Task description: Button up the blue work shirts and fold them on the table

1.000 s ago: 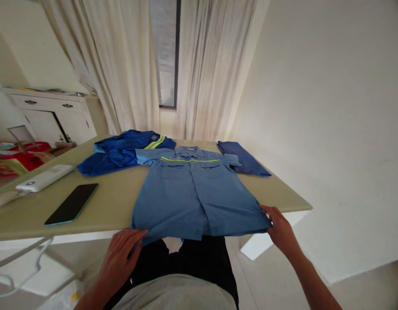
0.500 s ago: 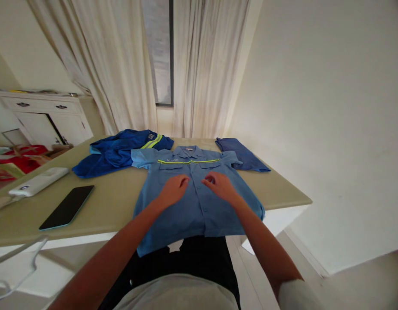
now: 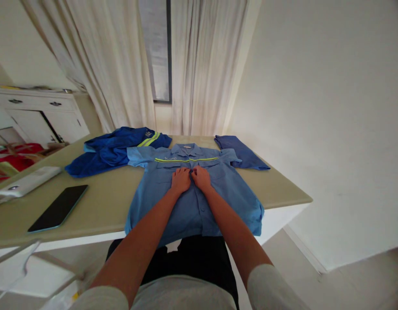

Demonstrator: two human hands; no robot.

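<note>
A light blue short-sleeved work shirt (image 3: 233,193) with a yellow-green stripe across the chest lies face up on the beige table (image 3: 105,202), its hem hanging over the near edge. My left hand (image 3: 180,180) and my right hand (image 3: 201,178) sit side by side on the button strip just below the stripe. Both have their fingers curled and pinched on the cloth there. Whether a button is between the fingers is hidden.
A crumpled dark blue jacket (image 3: 111,150) lies at the back left and a folded blue garment (image 3: 242,156) at the back right. A black phone (image 3: 58,208) and a white device (image 3: 27,181) lie on the left. A white cabinet (image 3: 40,114) and curtains (image 3: 121,77) stand behind.
My hands left the shirt's bottom corners, moved up over its front and came together at the button strip on the chest. The hem has slid slightly lower over the table edge.
</note>
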